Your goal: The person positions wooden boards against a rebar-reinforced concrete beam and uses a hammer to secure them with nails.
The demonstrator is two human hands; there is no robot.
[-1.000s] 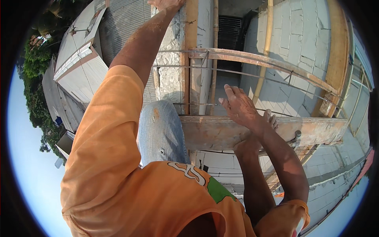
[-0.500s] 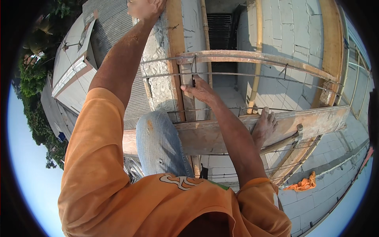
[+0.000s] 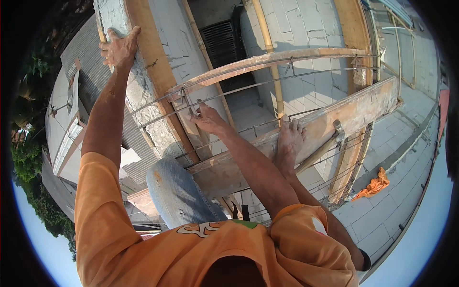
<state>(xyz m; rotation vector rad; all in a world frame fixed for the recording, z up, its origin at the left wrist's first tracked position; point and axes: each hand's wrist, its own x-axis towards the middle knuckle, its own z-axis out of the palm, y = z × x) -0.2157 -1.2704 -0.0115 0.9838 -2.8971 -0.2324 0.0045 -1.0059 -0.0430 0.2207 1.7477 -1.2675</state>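
My left hand [image 3: 119, 49] is spread with its fingers apart on the rough top of a concrete wall [image 3: 146, 117], beside a wooden board [image 3: 147, 45] along that wall. My right hand [image 3: 209, 119] reaches in by the thin steel bars [image 3: 229, 89], close to a bent steel tie [image 3: 185, 97]. Its thumb and fingers curl together; whatever is between them is too small to make out. Below the bars runs a formwork plank [image 3: 330, 117], with my bare foot [image 3: 289, 141] on it. A hammer [image 3: 337, 130] leans against the plank, its wooden handle slanting down to the left.
A curved wooden strip [image 3: 267, 60] crosses beyond the bars. A bamboo pole [image 3: 267, 43] stands against the grey block wall [image 3: 306, 31]. Deep gaps open on both sides of the plank. An orange cloth [image 3: 375, 184] lies on blockwork at right. Corrugated roofing [image 3: 103, 52] lies below left.
My view has turned, so the bars and plank now slant up to the right. The left hand now shows whole on the wall top. My right hand stays near the bent tie.
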